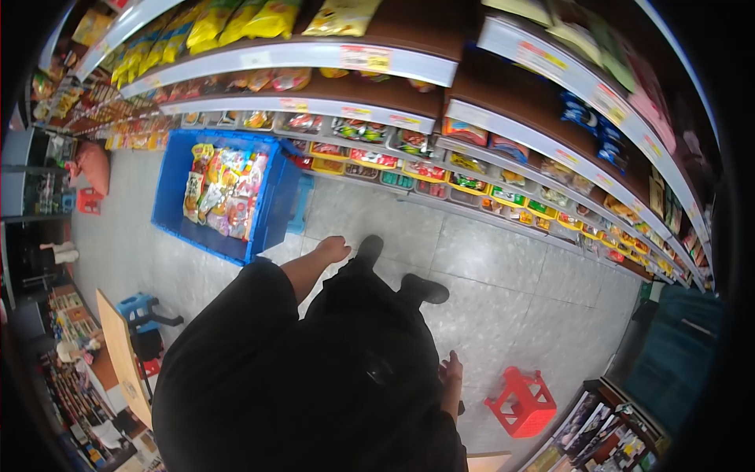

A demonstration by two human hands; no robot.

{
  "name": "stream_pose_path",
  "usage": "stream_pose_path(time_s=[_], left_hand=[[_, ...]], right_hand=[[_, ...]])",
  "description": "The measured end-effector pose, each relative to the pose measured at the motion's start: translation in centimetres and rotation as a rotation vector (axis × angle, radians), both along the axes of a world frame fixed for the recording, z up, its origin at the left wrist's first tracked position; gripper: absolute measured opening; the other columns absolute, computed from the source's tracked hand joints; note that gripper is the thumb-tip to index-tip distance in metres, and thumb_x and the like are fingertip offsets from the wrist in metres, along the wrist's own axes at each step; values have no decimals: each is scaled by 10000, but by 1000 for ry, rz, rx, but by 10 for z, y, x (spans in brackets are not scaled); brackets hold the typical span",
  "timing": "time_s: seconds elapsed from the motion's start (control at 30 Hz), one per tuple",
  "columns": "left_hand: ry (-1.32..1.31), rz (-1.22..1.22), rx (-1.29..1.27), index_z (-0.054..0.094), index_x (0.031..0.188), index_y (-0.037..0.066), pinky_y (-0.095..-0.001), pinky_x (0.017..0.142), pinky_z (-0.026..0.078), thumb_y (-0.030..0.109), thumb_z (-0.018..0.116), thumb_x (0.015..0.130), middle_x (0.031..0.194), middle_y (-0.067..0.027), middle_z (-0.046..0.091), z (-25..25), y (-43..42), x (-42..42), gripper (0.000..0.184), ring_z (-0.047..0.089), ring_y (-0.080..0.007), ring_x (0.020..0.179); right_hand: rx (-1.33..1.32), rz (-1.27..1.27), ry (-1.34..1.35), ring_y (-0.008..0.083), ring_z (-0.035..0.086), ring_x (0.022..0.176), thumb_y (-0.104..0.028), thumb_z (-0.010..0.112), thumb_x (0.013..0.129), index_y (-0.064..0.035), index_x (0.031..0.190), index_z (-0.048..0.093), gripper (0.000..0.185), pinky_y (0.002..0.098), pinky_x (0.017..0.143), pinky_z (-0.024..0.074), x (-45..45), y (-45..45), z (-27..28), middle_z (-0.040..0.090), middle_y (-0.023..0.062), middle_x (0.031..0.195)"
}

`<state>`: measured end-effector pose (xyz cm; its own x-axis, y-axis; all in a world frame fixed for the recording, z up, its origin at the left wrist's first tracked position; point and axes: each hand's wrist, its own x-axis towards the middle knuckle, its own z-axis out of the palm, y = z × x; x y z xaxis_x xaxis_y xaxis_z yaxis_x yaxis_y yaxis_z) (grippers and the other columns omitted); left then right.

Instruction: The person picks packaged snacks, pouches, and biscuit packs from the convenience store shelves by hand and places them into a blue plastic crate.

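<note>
My left hand [334, 248] hangs beside my leg with its fingers curled in and nothing showing in it. Nearest to it is a large blue plastic crate [273, 200], which holds many bagged snacks [224, 193]. On the other side of my body, my right hand [451, 368] hangs low, its fingers loosely apart and no object visible in it. A red plastic stool [521, 403] stands on the floor beyond that hand. Neither hand touches the crate, the stool or the shelves.
Store shelving [401, 122] curves across the front and right, with trays of packaged sweets [472, 182] low down and yellow snack bags [255, 20] above. A blue stool [299, 206] shows beside the crate. A wooden board [122, 358] stands at left; a dark teal cover [676, 350] is at right.
</note>
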<state>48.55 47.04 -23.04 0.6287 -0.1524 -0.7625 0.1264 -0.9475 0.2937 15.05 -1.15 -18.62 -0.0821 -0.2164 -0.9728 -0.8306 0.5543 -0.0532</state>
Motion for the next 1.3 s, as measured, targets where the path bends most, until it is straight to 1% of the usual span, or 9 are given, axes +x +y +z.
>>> stream_pose_path(time_s=[0.1, 0.23, 0.4, 0.5, 0.63, 0.83, 0.93, 1.13, 1.3], left_hand=[[94, 32, 235, 315, 1537, 145, -643, 1124, 289, 625, 595, 825, 1609, -180, 234, 62, -66, 12, 904, 246, -416, 1469], [88, 13, 160, 157, 1593, 215, -693, 1128, 215, 721, 601, 776, 1657, -159, 49, 100, -151, 33, 1059, 86, -449, 1501], [46, -138, -41, 127, 1596, 197, -645, 1155, 211, 776, 563, 774, 1650, -182, 84, 80, -250, 65, 1095, 102, -452, 1499], [-60, -280, -147, 296, 1532, 116, -471, 1143, 328, 756, 512, 824, 1536, -224, 341, 91, -300, 72, 979, 337, -423, 1409], [-45, -448, -199, 712, 1100, 0, -415, 946, 504, 731, 474, 888, 1092, -234, 704, 112, -351, 75, 797, 647, -357, 1107], [45, -357, -194, 735, 889, -5, -368, 772, 565, 684, 469, 919, 879, -154, 746, 123, -371, 84, 739, 731, -250, 779], [119, -170, -203, 735, 888, 4, -343, 705, 570, 658, 490, 921, 791, -121, 737, 97, -365, 90, 699, 707, -195, 634], [30, -323, -72, 749, 886, 45, -422, 764, 544, 612, 493, 920, 805, -145, 730, 72, -385, 90, 624, 718, -276, 793], [-131, -419, -222, 740, 973, 75, -430, 876, 519, 571, 555, 904, 1030, -170, 718, 56, -427, 83, 534, 673, -333, 998]], right_hand=[[-73, 3, -50, 355, 645, 948, -491, 570, 935, -40, 1492, 321, 759, 437, 590, 536, -18, -27, -17, 435, 199, 1467], [-124, 210, 51, 293, 593, 780, -550, 618, 872, 0, 1413, 426, 795, 405, 545, 445, -25, -64, -13, 552, 188, 1314], [-249, 140, 27, 237, 480, 840, -452, 599, 933, -4, 1259, 528, 558, 468, 673, 446, -48, -102, -46, 498, 107, 950], [-166, 101, -57, 212, 484, 789, -444, 575, 946, -39, 1259, 529, 513, 424, 636, 423, -60, -122, -58, 502, 78, 888], [-105, 44, -220, 285, 553, 1063, -480, 584, 922, -27, 1397, 464, 668, 459, 759, 441, -71, -139, -62, 576, 152, 1287], [-1, -134, -320, 246, 620, 789, -427, 544, 958, 0, 1154, 650, 482, 371, 637, 463, -72, -146, -27, 671, 115, 932], [-228, 204, -208, 229, 612, 672, -394, 536, 962, 4, 1044, 689, 435, 373, 612, 483, -64, -149, 10, 656, 102, 786], [-418, 248, -448, 202, 625, 705, -338, 581, 938, 61, 996, 680, 416, 383, 636, 497, -125, -163, -85, 675, 88, 806], [-382, 37, -356, 217, 654, 760, -306, 595, 936, 87, 1009, 680, 409, 361, 694, 519, -91, -187, -19, 697, 111, 859]])
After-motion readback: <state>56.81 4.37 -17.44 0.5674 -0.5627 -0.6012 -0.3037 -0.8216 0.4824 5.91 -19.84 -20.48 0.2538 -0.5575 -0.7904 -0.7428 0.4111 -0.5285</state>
